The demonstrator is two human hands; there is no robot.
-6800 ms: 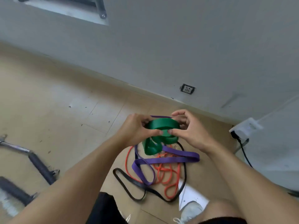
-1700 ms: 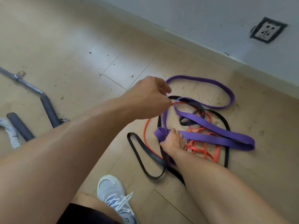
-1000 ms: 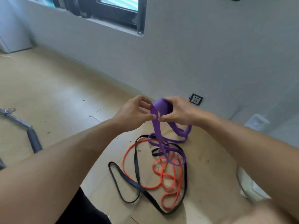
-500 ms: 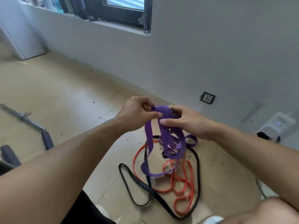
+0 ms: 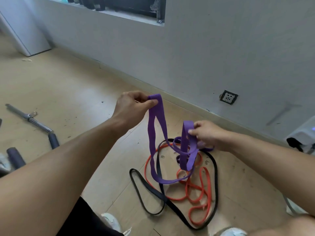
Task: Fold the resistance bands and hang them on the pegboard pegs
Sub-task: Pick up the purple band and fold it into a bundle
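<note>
Item: wide flat purple rubber resistance band [image 5: 151, 133] — in hand, part-folded. I have my left hand [image 5: 131, 108] raised, thumb and curled fingers pinching one bend of it; from there two strands drop to a low sag just above the floor. My right hand [image 5: 207, 133] sits lower and to the right, fingers curled round a second bend. The remaining length loops under that hand, and whether it rests on the pile I cannot tell.

Item: thin orange rubber loop band [image 5: 196, 189] — on the pale wooden floor [image 5: 59, 92], coiled, untouched.

Item: narrow black rubber loop band [image 5: 150, 189] — on the floor, running round and under the orange one.

Item: grey metal bar with dark grip [image 5: 32, 120] — floor, far left, well apart from the bands.

Pegboard: not in view.

Handling note, my judgement: I would bring the right bend up against the left so the strands lie flat, face to face, equal in length — checking for a twist before closing the fold. I should lift the sag clear first; it hangs close over the orange and black bands and may drag them along.
</note>
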